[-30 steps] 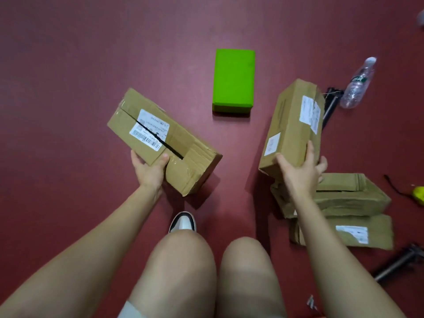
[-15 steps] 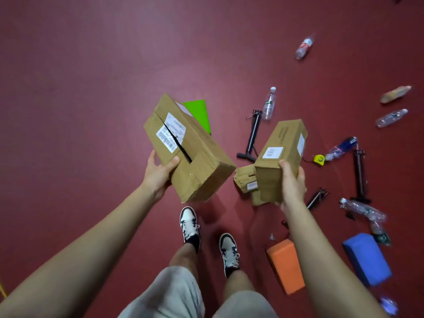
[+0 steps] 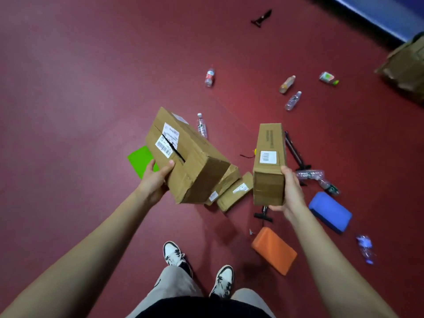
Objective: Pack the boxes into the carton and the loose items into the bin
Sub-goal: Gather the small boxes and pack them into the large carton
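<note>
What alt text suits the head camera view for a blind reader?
A standing person's left hand grips a large cardboard box and the right hand a narrower box, above a red floor strewn with other boxes, foam blocks and plastic bottles.

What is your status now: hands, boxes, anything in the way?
Left hand grips the torn box, right hand grips the narrow box, both off the floor. Two more boxes lie below. Bottles lie toward the carton at right.
</note>
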A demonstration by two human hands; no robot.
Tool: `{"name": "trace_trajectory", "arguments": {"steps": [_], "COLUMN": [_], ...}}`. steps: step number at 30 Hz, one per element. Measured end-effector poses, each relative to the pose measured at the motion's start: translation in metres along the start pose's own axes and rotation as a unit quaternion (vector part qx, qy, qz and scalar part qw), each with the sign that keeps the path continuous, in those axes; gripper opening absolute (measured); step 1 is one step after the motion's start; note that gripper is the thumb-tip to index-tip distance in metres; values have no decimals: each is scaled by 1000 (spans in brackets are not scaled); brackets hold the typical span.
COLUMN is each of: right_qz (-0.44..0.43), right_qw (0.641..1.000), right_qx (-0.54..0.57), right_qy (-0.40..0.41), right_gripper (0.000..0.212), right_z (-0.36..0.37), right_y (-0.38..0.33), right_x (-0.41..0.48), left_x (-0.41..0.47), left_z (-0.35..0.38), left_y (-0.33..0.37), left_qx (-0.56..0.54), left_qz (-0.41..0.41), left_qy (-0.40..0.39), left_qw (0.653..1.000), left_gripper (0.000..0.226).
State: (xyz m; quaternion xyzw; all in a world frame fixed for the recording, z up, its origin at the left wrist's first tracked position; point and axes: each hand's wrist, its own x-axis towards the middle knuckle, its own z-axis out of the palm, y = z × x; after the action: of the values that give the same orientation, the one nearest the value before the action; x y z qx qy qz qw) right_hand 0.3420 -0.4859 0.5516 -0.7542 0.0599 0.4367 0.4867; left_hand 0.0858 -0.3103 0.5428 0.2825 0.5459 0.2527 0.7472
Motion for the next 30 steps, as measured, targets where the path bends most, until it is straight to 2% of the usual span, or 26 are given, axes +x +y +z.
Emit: {"name": "trace_trajectory", "arguments": {"steps": [4,6,8,9,12,15,16,19,21,30], "right_qz": [-18,-16,-11,-13,-32,-38,-37,-23,-21,-11], "right_qw": [998,997,996,995,993,989,987,984,981,953], "right_qx": [41,55,63,68,71,88,98,127,140,200], "right_qy": [35,48,61,69,93,116,118,123,133,227], "right_gripper": [40,53,76,78,61,47,48,80,91,83], "right_z": [-79,-114,-146,-161,-197,-227,-236,-261,-278,-364], "right_y": [-1,-1,1,1,0,-5,-8,-22,-35,-124], "right_x": [2,3,3,3,9,21,25,41,57,137], "left_x": [0,-1,-7,-9,-15,-13,-8,5,19,103], "left_z": [68,102,135,152,195,234,246,288,319,484], "left_y": [-15,-25,-36,-42,-55,-62,-63,-61,-59,-27], "left_qx": [13,27,41,47,58,74,83,115,144,201], "left_qz": [-1,-6,-11,-14,-17,-31,-34,-35,-33,-38], "left_qy": [-36,-57,-80,-92,-120,-132,-139,-150,-162,-190], "left_qw": [999,998,996,995,991,988,986,981,976,960], "left_gripper": [62,66,61,57,49,53,57,71,77,76]}}
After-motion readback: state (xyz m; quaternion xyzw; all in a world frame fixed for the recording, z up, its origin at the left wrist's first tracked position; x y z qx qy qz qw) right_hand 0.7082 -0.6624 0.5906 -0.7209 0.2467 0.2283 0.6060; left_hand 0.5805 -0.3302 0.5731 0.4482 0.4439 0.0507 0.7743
